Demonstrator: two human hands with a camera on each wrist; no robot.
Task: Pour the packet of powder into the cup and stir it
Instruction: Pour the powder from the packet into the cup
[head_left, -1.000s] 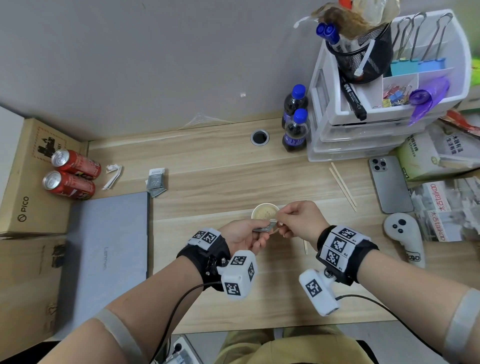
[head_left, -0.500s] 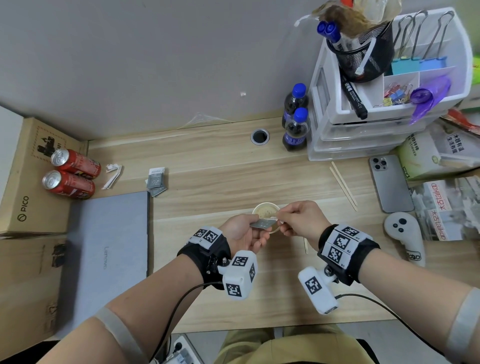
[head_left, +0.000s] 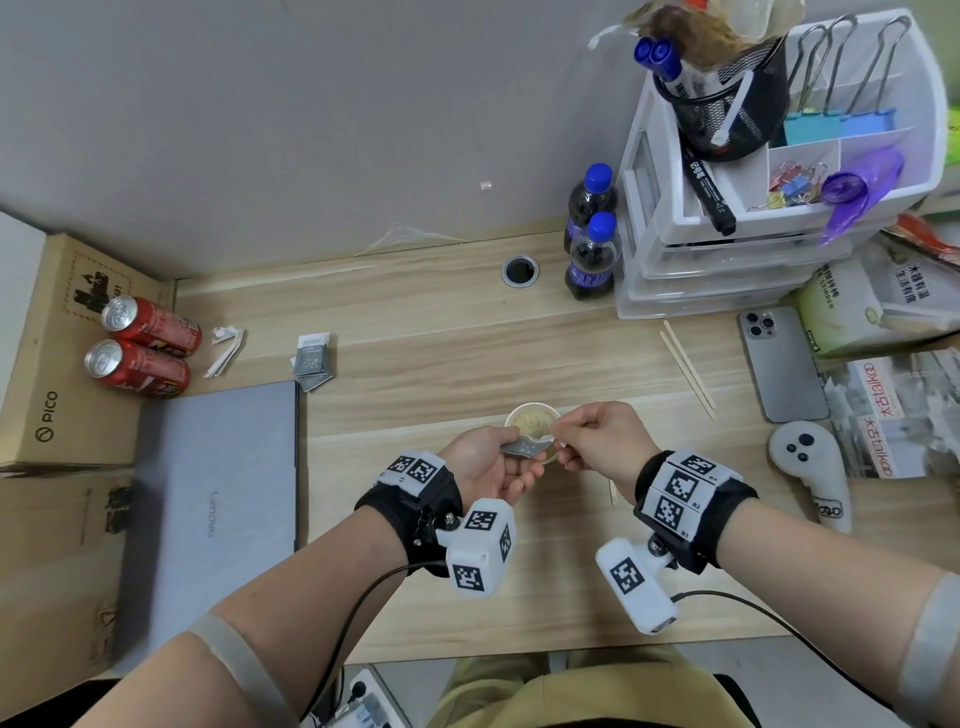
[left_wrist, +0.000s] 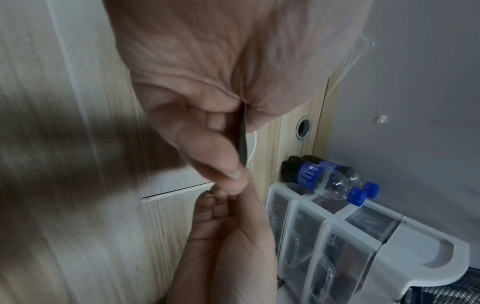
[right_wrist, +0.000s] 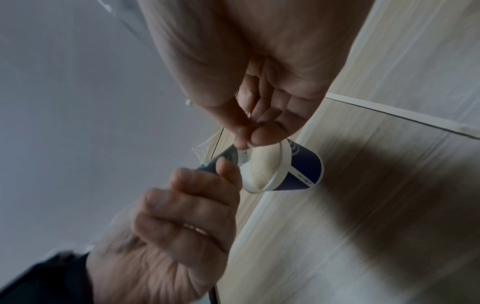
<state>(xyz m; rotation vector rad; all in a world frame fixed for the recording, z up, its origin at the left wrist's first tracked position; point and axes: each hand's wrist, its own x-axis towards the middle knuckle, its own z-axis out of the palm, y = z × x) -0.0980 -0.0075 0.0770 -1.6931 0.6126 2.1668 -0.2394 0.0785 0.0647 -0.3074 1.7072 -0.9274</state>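
A small white paper cup (head_left: 532, 421) with a blue band (right_wrist: 298, 170) stands on the wooden desk; pale beige powder lies inside it. A grey powder packet (head_left: 524, 447) is held flat just over the cup's near rim. My left hand (head_left: 488, 462) pinches its left end between thumb and fingers. My right hand (head_left: 597, 436) pinches the packet's white right end (right_wrist: 242, 153) with thumb and fingertip right at the rim. In the left wrist view the packet (left_wrist: 242, 139) shows edge-on between the thumb and fingers of my left hand (left_wrist: 194, 123).
A closed grey laptop (head_left: 218, 499) lies left of the hands. Two wooden sticks (head_left: 685, 374), a phone (head_left: 782, 364) and a white controller (head_left: 810, 467) lie to the right. Two dark bottles (head_left: 592, 260) and a white drawer unit (head_left: 727, 260) stand behind. Another stick (left_wrist: 176, 192) lies near my right hand.
The packet has lifted slightly and sits a little closer over the cup's rim. Both hands stay almost where they were.
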